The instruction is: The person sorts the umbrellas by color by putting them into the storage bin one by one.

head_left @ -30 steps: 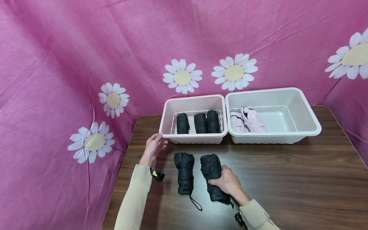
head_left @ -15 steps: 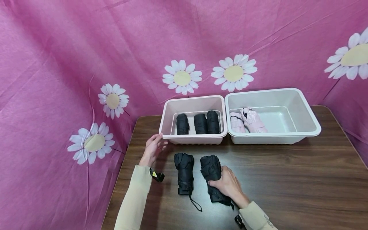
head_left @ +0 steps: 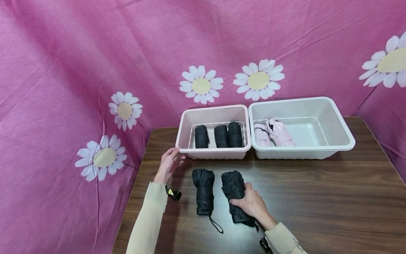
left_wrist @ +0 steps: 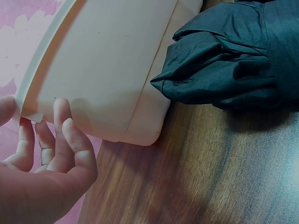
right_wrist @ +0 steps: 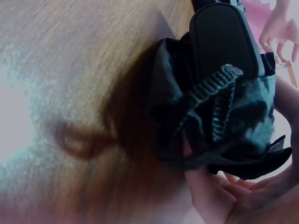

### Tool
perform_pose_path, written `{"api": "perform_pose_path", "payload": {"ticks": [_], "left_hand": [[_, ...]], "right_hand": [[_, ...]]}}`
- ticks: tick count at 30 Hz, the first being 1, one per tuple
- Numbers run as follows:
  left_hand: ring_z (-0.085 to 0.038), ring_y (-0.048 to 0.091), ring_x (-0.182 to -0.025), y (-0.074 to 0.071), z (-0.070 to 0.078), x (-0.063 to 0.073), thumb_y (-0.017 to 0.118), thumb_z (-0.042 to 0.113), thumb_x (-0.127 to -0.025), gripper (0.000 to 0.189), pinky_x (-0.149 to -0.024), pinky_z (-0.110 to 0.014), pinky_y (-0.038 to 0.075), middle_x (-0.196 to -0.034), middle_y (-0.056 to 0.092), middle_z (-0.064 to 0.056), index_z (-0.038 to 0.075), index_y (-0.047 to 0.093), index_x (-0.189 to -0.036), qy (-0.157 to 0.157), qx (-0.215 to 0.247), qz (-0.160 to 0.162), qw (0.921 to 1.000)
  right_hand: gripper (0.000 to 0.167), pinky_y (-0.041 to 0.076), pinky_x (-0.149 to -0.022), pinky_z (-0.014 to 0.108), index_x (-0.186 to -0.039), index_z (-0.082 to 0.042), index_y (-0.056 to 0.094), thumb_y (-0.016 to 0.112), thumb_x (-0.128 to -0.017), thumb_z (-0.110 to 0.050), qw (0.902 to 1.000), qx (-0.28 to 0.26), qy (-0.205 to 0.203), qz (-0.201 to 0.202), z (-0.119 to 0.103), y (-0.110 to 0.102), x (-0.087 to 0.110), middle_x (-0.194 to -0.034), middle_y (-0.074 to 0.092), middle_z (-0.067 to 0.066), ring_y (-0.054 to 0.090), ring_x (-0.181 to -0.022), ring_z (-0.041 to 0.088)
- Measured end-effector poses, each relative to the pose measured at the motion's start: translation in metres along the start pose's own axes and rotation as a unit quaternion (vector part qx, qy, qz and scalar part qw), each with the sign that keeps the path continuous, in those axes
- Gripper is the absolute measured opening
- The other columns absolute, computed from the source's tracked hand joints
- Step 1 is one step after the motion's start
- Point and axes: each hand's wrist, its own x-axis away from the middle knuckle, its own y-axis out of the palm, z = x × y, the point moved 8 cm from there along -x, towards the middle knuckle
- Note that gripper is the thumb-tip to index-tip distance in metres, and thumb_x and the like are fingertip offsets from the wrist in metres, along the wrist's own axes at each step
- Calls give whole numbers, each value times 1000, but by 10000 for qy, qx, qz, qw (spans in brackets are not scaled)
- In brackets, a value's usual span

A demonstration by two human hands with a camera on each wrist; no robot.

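Observation:
My left hand (head_left: 168,165) pinches the front left corner of the smaller pale pink bin (head_left: 215,150), thumb over the rim and fingers below it. Around the side of a folded black umbrella (head_left: 232,183) on the table is my right hand (head_left: 252,204), gripping it. The right wrist view shows this umbrella's flat handle end (right_wrist: 224,42) and ribbed wrist strap (right_wrist: 210,88). To its left lies another folded black umbrella (head_left: 204,192), its strap loop toward me; the left wrist view catches its gathered cloth (left_wrist: 219,60). Inside the pink bin are several black rolled umbrellas (head_left: 221,137).
A larger whitish bin (head_left: 302,148) stands close against the pink one on its right, with two pale pink folded umbrellas (head_left: 279,133) at its left end. Behind the brown wooden table (head_left: 320,197) hangs a pink cloth (head_left: 152,46) printed with daisies.

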Motion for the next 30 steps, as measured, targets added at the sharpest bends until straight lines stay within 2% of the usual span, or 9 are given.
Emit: {"api": "perform_pose_path", "payload": {"ticks": [13, 20, 25, 30], "left_hand": [[-11, 65, -65, 1, 1, 2, 58, 21, -97, 10, -62, -25, 49, -76, 66, 3, 13, 53, -97, 19, 23, -29, 10000], [-11, 65, -65, 0, 1, 2, 58, 22, -97, 11, -61, -24, 49, -76, 66, 2, 12, 53, -97, 21, 67, -7, 10000], [-11, 65, -65, 0, 1, 1, 59, 23, -97, 11, -62, -24, 49, -76, 66, 3, 13, 53, -97, 20, 44, -9, 10000], [-11, 65, -66, 0, 1, 1, 59, 23, -96, 11, -64, -25, 50, -78, 66, 4, 13, 54, -99, 8, 31, -29, 10000]], "right_hand": [[80, 50, -82, 48, -124, 5, 47, 83, -68, -40, 9984, -514, -98, -199, 4, -2, 0, -107, 63, 22, 62, -95, 32], [78, 49, -83, 45, -123, 5, 48, 84, -69, -37, 9967, -787, -162, -142, 6, -2, 1, -103, 67, 17, 63, -95, 28], [78, 48, -84, 42, -126, 3, 45, 84, -70, -33, 9921, -1221, -26, -274, 8, -2, 3, -102, 66, 15, 62, -94, 24], [80, 48, -86, 44, -130, 2, 42, 83, -72, -34, 9900, -1362, 21, -357, 9, -3, 4, -105, 63, 17, 61, -95, 24]]}}
